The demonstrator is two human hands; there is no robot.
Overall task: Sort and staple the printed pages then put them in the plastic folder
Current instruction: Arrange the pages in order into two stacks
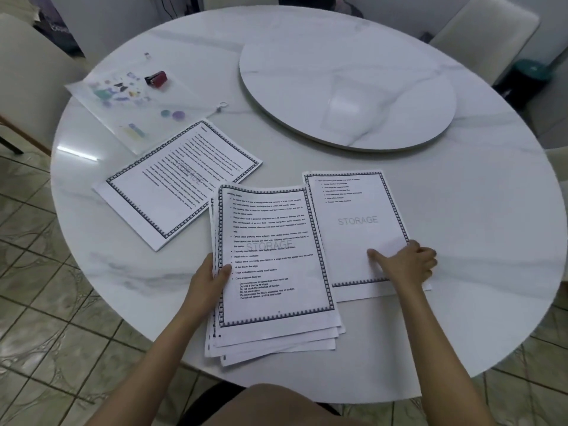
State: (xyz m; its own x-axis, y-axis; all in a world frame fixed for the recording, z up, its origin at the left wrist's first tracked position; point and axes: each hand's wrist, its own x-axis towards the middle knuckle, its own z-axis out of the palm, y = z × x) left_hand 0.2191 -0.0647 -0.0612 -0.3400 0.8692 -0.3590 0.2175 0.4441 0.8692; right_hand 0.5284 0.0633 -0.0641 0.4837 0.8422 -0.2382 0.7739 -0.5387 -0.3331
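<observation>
A loose stack of printed pages (273, 272) with bordered text lies at the table's near edge. My left hand (212, 278) grips its left side, thumb on top. To the right lies a mostly blank page marked STORAGE (356, 229); my right hand (405, 262) pinches its lower right corner, which curls up. A third pile of pages (181, 179) lies angled further left. The translucent plastic folder (123, 99) with coloured stickers lies at the far left, and a dark red stapler (156, 78) rests on it.
The round white marble table (461, 210) carries a round lazy Susan (347, 90) at the back. A zip pull with a ring (220, 106) sticks out of the folder. Pale chairs (485, 32) stand around the table; tiled floor lies below.
</observation>
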